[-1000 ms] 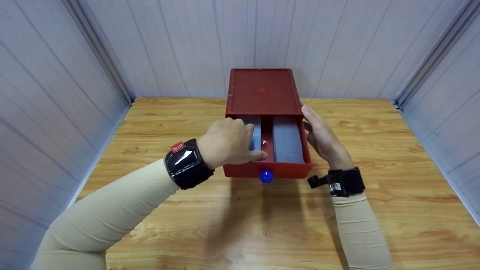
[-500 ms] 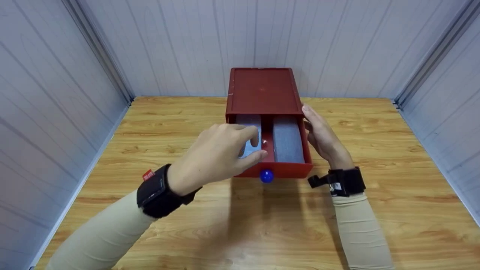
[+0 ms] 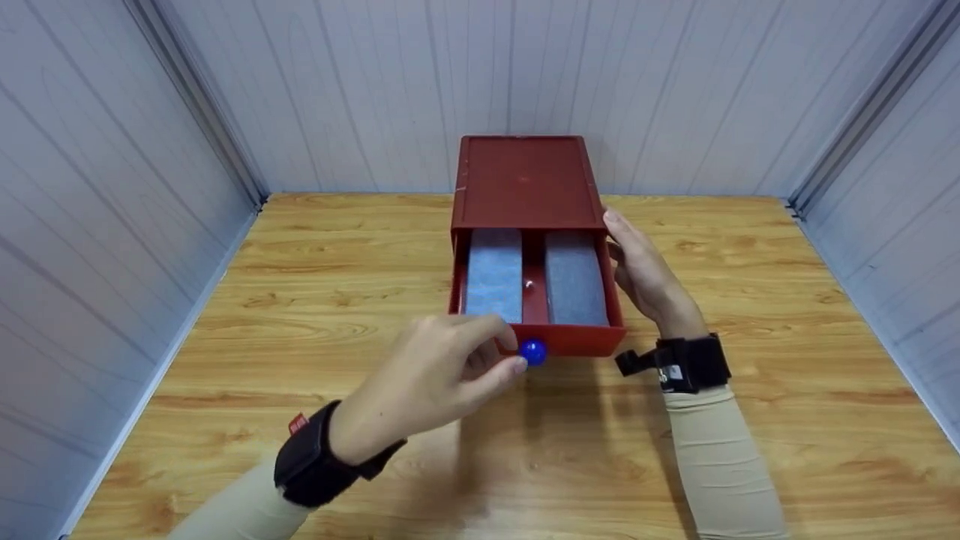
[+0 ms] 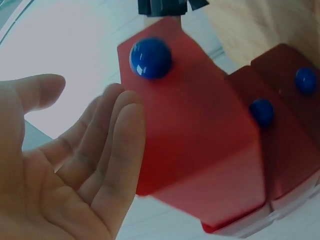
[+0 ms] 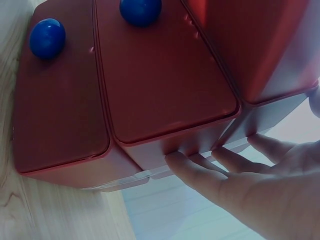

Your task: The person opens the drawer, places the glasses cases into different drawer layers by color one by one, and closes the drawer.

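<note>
A red drawer cabinet (image 3: 525,184) stands on the table in the head view, its top drawer (image 3: 574,341) pulled out. Two long grey-blue blocks (image 3: 494,274) lie side by side in that drawer, a gap between them. My left hand (image 3: 431,371) is at the drawer front, thumb and forefinger close to the round blue knob (image 3: 533,352). In the left wrist view its thumb stands apart from the fingers, and the knob (image 4: 151,58) is beyond the fingertips. My right hand (image 3: 649,274) rests with extended fingers against the cabinet's right side; the right wrist view shows its fingertips (image 5: 180,162) there.
Two lower drawers (image 5: 165,75) are closed, each with a blue knob (image 5: 141,10). Pale panel walls (image 3: 360,82) enclose the wooden table (image 3: 315,300) at the back and both sides. The cabinet stands near the back wall.
My left hand has come out of the drawer from over the left block and moved down toward the viewer, to the knob. The right hand and cabinet have stayed in place.
</note>
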A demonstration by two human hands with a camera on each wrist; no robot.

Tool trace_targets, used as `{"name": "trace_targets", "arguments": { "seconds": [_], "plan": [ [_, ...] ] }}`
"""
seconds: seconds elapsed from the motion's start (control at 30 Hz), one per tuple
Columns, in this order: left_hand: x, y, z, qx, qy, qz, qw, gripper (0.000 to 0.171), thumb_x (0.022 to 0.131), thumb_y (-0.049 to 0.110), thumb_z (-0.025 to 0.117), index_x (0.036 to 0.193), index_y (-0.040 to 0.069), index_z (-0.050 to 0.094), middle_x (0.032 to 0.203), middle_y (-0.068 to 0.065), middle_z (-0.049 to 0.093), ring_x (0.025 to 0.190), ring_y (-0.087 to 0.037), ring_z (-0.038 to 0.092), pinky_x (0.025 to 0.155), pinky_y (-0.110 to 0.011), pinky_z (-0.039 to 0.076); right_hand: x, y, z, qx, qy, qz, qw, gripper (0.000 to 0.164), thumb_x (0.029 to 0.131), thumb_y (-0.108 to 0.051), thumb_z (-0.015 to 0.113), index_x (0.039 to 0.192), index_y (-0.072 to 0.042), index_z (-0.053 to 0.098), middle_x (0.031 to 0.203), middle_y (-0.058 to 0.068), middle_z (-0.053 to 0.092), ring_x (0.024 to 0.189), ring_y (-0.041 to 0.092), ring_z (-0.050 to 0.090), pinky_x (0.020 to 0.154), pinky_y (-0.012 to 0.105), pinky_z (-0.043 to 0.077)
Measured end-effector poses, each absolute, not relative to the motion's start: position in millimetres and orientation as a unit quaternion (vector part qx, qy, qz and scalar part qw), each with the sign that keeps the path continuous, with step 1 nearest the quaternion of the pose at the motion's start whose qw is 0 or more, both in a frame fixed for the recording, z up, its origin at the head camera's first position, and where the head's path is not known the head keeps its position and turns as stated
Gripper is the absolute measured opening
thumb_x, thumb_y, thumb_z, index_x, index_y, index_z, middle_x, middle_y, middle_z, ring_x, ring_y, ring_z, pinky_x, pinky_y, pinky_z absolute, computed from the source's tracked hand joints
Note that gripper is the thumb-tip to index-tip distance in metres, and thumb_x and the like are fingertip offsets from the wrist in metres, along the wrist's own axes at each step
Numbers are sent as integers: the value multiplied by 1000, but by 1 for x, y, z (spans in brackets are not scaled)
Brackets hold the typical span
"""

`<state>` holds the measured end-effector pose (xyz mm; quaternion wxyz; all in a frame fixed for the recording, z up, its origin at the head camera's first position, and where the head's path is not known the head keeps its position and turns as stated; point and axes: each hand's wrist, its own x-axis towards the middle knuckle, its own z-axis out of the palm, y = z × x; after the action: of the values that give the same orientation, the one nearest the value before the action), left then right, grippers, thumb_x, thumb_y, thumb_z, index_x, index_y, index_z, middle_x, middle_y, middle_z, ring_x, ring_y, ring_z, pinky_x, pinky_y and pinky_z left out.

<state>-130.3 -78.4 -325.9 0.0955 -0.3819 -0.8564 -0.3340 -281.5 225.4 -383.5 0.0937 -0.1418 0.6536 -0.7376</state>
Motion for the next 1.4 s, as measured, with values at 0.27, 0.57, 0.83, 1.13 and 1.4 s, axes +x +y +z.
{"name": "trace_targets", "arguments": {
  "seconds": [0.27, 0.57, 0.83, 1.13, 1.4],
  "plan": [
    [-124, -72, -364, -322, -838, -439, -39, 29, 105, 43, 67, 110, 15, 75, 90, 11, 74, 79, -2, 69, 74, -26, 61, -282, 225, -383, -142, 653, -738, 92, 68, 115, -47, 37, 171, -14, 19, 172, 9, 29, 158, 34, 25, 122, 49, 36],
    [-130, -57, -395, -214, -721, -621, -220, 42, 110, 36, 59, 131, 1, 68, 107, -14, 78, 87, -24, 77, 81, -38, 65, -281, 226, -385, -143, 648, -742, 94, 67, 115, -45, 36, 171, -13, 17, 173, 9, 28, 158, 32, 26, 120, 46, 39],
    [-128, -45, -399, -111, -550, -769, -307, 53, 111, 38, 54, 144, -3, 59, 124, -17, 74, 92, -17, 74, 88, -31, 62, -280, 225, -386, -147, 645, -744, 89, 66, 115, -45, 36, 171, -14, 20, 171, 7, 30, 157, 33, 28, 119, 46, 39],
    [-126, -33, -400, -13, -413, -853, -319, 49, 111, 41, 54, 133, -1, 67, 114, -9, 77, 93, -15, 73, 89, -25, 60, -279, 226, -385, -151, 648, -742, 85, 62, 116, -45, 36, 169, -15, 29, 167, 9, 37, 151, 34, 35, 110, 40, 47],
    [-127, -31, -399, -10, -419, -855, -304, 41, 112, 35, 55, 127, -1, 70, 111, -8, 79, 92, -13, 74, 86, -23, 60, -279, 227, -385, -144, 653, -738, 92, 66, 115, -47, 37, 171, -16, 21, 169, 9, 32, 154, 34, 30, 112, 39, 46]
  ]
}}
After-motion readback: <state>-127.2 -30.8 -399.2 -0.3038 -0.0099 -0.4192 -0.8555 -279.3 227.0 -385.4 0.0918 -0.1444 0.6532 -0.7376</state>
